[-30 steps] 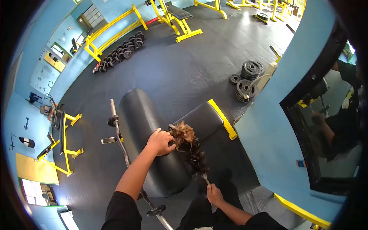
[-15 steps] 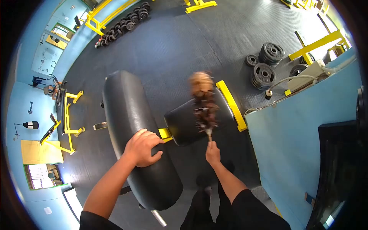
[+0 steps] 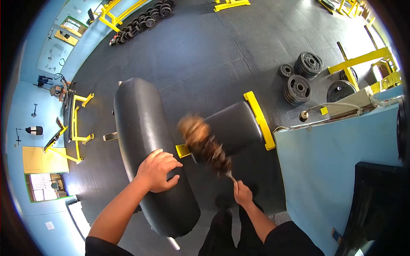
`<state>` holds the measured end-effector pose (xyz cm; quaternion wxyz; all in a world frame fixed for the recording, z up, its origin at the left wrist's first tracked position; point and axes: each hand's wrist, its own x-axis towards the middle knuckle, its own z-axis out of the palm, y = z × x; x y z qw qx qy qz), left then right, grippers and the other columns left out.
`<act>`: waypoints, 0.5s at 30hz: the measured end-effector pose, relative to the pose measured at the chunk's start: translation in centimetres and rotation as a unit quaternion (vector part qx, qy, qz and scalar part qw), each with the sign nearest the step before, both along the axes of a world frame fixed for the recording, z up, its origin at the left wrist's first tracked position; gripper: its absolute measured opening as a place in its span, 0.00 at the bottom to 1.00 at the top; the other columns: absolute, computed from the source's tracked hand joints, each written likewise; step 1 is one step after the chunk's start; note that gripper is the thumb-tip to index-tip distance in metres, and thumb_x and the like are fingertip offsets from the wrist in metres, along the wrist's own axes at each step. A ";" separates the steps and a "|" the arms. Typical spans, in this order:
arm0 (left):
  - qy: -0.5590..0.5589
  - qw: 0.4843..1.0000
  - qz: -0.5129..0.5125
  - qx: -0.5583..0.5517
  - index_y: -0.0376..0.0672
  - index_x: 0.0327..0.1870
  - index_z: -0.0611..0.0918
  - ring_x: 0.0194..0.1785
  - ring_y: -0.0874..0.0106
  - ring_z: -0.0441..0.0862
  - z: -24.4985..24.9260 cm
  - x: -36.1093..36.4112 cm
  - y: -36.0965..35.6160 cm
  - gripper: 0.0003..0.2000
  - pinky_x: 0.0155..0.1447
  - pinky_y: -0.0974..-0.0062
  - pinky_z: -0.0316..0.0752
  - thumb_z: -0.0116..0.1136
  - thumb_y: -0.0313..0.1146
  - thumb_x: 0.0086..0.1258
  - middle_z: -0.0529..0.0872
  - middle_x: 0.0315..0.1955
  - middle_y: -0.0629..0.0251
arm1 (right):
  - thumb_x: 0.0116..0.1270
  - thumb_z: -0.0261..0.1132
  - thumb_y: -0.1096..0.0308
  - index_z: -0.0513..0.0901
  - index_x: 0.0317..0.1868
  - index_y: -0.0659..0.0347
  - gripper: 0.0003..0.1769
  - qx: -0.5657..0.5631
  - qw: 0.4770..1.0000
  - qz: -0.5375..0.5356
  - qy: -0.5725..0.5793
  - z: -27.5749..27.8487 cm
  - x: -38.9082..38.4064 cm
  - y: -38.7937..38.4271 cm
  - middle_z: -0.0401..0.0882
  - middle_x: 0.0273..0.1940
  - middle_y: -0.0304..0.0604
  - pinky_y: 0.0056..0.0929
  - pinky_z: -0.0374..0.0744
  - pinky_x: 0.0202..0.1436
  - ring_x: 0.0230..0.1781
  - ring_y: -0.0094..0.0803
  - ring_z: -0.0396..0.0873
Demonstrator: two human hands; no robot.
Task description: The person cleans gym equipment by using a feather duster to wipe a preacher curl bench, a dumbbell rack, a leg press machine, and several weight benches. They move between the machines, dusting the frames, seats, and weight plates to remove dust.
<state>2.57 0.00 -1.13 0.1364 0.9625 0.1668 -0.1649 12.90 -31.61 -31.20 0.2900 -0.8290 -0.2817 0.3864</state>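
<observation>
The right hand (image 3: 242,194) is closed around the handle of the feather duster (image 3: 204,143). The duster's long axis runs up and leftward from that hand, over the seat pad (image 3: 241,121). The left hand (image 3: 157,170) (fingers spread, gripping nothing) rests on the long black pad (image 3: 136,111), near the blurred feathers.

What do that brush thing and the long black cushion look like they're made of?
The feather duster in the right hand looks like brown and dark feathers, fluffy and matte, on a thin stick; motion blur hides detail. The long black pad under the left hand looks like vinyl or leather over padding: smooth with a soft sheen and rounded edges.
</observation>
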 end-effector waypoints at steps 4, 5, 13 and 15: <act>-0.002 1.000 -0.005 -0.001 0.50 0.48 0.87 0.61 0.66 0.79 -0.2 -0.1 0.2 0.17 0.76 0.57 0.63 0.66 0.43 0.59 0.87 0.47 0.67 | 0.79 0.51 0.58 0.73 0.39 0.60 0.15 -0.049 0.991 -0.081 -0.092 -4.0 -0.5 -7.0 0.79 0.35 0.61 0.58 0.76 0.41 0.40 0.65 0.79; -0.002 1.000 -0.006 -0.002 0.50 0.48 0.87 0.61 0.66 0.79 -0.3 -0.2 0.2 0.17 0.76 0.57 0.63 0.66 0.43 0.60 0.87 0.47 0.67 | 0.80 0.51 0.59 0.74 0.40 0.61 0.14 -0.090 0.974 -0.168 -0.124 -5.3 -0.3 -8.0 0.78 0.36 0.60 0.56 0.76 0.43 0.42 0.63 0.80; -0.012 1.000 0.008 -0.011 0.49 0.50 0.86 0.63 0.66 0.78 -0.4 -0.8 0.6 0.18 0.77 0.57 0.61 0.65 0.45 0.62 0.86 0.49 0.66 | 0.77 0.51 0.68 0.73 0.68 0.62 0.21 0.140 0.971 -0.053 -0.185 4.4 12.9 4.9 0.82 0.44 0.61 0.50 0.79 0.47 0.44 0.62 0.80; -0.008 1.000 0.013 -0.019 0.48 0.51 0.86 0.63 0.66 0.78 -0.4 -1.0 0.6 0.18 0.78 0.59 0.59 0.63 0.46 0.63 0.86 0.50 0.66 | 0.75 0.52 0.67 0.74 0.69 0.52 0.23 0.049 0.985 0.094 -0.139 12.0 14.9 11.1 0.83 0.46 0.57 0.49 0.80 0.48 0.47 0.59 0.82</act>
